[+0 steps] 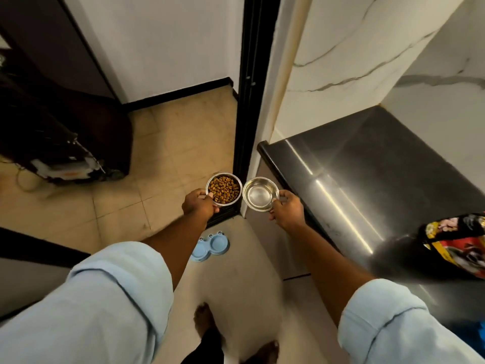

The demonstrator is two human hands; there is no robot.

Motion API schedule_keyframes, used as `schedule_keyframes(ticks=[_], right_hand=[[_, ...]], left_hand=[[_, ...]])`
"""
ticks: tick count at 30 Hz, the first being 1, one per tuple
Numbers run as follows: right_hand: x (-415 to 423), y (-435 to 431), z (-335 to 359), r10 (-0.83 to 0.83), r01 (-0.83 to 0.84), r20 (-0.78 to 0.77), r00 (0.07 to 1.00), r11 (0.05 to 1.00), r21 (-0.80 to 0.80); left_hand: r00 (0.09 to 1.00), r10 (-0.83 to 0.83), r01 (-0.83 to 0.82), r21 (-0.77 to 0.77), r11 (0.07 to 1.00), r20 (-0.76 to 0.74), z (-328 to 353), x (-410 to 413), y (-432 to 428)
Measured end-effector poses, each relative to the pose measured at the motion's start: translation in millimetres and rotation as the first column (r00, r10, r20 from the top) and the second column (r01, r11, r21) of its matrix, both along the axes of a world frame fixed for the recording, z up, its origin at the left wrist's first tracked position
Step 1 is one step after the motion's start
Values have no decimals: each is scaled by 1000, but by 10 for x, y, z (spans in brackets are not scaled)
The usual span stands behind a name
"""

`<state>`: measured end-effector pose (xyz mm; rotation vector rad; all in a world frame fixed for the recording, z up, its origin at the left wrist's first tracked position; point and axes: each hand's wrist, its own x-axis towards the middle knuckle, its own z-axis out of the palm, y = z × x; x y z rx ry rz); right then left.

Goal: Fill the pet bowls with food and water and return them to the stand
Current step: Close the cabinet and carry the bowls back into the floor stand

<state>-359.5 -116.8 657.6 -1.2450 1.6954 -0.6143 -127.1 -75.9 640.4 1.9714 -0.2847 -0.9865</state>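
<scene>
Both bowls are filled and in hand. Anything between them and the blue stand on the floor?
Nothing visible. The blue stand sits on bare floor below the left hand with the kibble bowl and the right hand with the water bowl. Its two wells look empty. The left forearm hides one edge.

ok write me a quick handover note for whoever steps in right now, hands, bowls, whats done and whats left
Left hand: gripping the rim of the steel bowl of kibble, held level in the air.
Right hand: gripping the rim of the second steel bowl, which looks to hold clear water.
Blue stand: on the floor below the hands, near the counter's corner, both wells empty.
Food bag: on the dark counter to the right.
Done: both bowls look filled.
Left: lower each bowl into a well of the stand, keeping the water bowl level so it doesn't spill.
</scene>
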Motion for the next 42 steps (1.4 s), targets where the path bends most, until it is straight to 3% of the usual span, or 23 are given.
schedule_keyframes(ticks=[12, 19, 27, 38, 42], right_hand=[[766, -23, -799, 46, -47, 25, 999, 998, 46], [930, -47, -1416, 55, -63, 63, 997, 989, 137], [972, -176, -2405, 72, -58, -69, 995, 981, 188], [783, -139, -4183, 147, -125, -82, 986, 966, 228], [697, -133, -4883, 119, -96, -82, 989, 964, 248]], left_hand=[[993, 121, -120, 73, 990, -9, -623, 838, 148], [997, 78, -76, 133, 988, -7, -1338, 1059, 256], [994, 108, -103, 200, 974, -15, -2431, 1135, 297], [992, 113, -126, 278, 952, 64, -4055, 928, 471], [989, 144, -145, 303, 942, 26, -4593, 843, 579]])
